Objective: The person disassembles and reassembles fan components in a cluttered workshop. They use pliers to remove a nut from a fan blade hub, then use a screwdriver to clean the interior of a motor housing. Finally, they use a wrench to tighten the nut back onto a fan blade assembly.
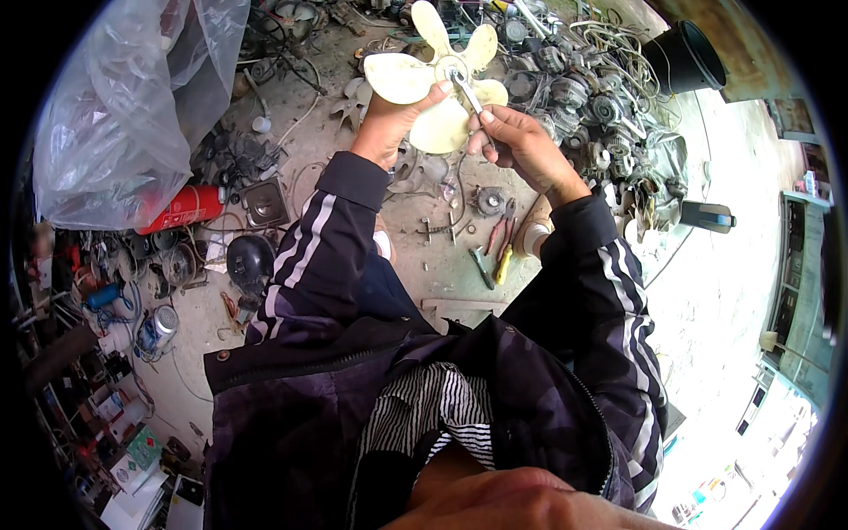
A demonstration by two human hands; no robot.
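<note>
A pale yellow fan blade [395, 78] with several rounded paddles is raised in front of me, above the floor. My left hand [390, 125] grips it from below, its thumb lying near the hub. In my right hand [523, 146] is a metal wrench [470, 95], held between thumb and fingers. The wrench's far end meets the middle of the hub; the part it sits on is too small to make out. Below my hands, between my feet, lie a small round motor part [488, 201], red-handled pliers [500, 231] and a yellow-handled tool [504, 263].
Piles of used motors [570, 93] and cables spread at the far right, beside a black bucket [685, 56]. On the left are a large clear plastic bag [110, 124], a red cylinder [190, 208], a metal pan [264, 203] and mixed scrap.
</note>
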